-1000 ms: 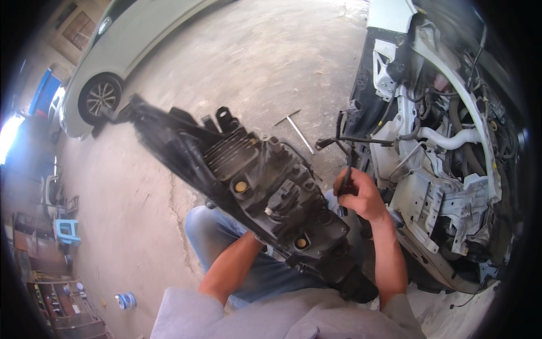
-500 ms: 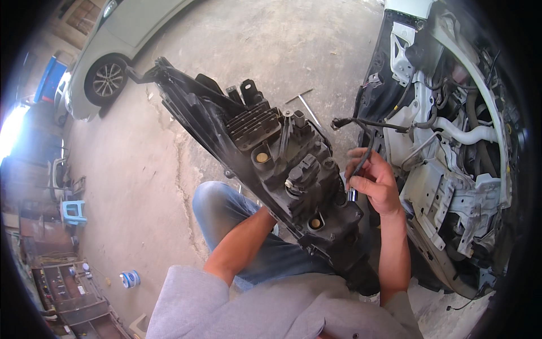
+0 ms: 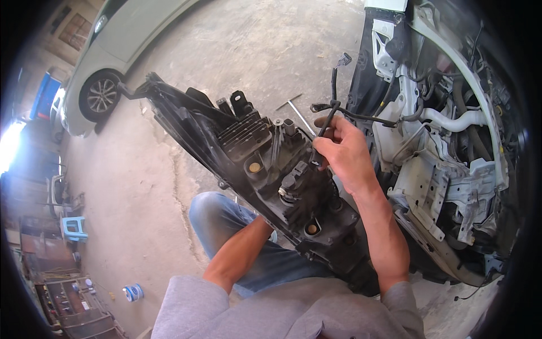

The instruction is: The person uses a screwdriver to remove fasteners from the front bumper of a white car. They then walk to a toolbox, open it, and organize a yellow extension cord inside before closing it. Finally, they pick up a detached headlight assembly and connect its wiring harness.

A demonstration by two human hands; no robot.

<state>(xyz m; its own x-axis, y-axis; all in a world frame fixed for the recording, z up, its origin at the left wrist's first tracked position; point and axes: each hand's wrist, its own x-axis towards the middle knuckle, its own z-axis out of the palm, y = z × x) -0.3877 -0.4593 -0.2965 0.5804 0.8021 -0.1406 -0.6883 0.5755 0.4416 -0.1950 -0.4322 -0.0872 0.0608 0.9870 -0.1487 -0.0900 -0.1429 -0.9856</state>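
Note:
A large black car headlight unit [image 3: 299, 183] lies slantwise across my lap, with its ribbed back toward me. My left forearm [image 3: 240, 254] passes beneath it, and the headlight hides that hand with its fingers. My right hand [image 3: 345, 151] is closed around a black wiring harness [image 3: 323, 134], pinching it between thumb and fingers just beside the headlight's right edge. Out of the top of the grip rises a branch ending in a grey connector [image 3: 344, 59]. Another branch of the harness runs right to the car front.
At the right stands a car front [image 3: 446, 169] stripped to metal, with hoses and brackets exposed. A T-handle wrench [image 3: 296, 113] lies on the concrete floor beyond the headlight. A pale car [image 3: 130, 39] is parked far left; nearer are a blue stool [image 3: 74, 228], a tin [image 3: 133, 292] and a tool tray [image 3: 70, 308].
My right hand has moved up and left with the harness, closer to the headlight's upper back. The grey connector now sticks up above the hand. The headlight stays nearly in place.

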